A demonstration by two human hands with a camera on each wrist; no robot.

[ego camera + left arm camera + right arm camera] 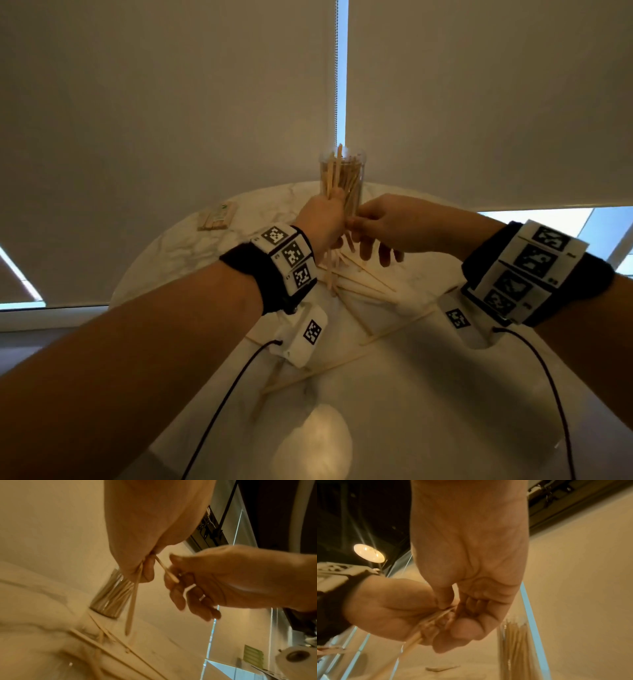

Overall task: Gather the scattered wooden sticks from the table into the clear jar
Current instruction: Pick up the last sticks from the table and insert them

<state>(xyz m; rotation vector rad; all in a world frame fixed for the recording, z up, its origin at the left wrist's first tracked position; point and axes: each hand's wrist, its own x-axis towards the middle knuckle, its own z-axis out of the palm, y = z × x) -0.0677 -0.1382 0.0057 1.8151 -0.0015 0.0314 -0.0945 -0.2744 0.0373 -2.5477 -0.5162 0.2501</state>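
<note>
Left hand (320, 219) raised just in front of the jar (342, 181), fingers curled tight round a small bundle of sticks (132, 604); the bundle hangs down below the fist, with tips poking up above it against the jar wall. Right hand (390, 224) close beside the left, touching it at the fingertips. Its grip: thumb and forefinger pinch one stick (167, 570) that runs slantwise into the left fist; the other fingers (192, 601) hang loosely curled.

Jar stands upright at the far side of the round white table (445, 394), already well filled with sticks standing on end.

Loose sticks (359, 281) lie criss-crossed on the table under and nearer than the hands; a few long ones (308, 373) stretch toward the near edge.

Far left on the table: a small flat pack (217, 217), contents unclear.
</note>
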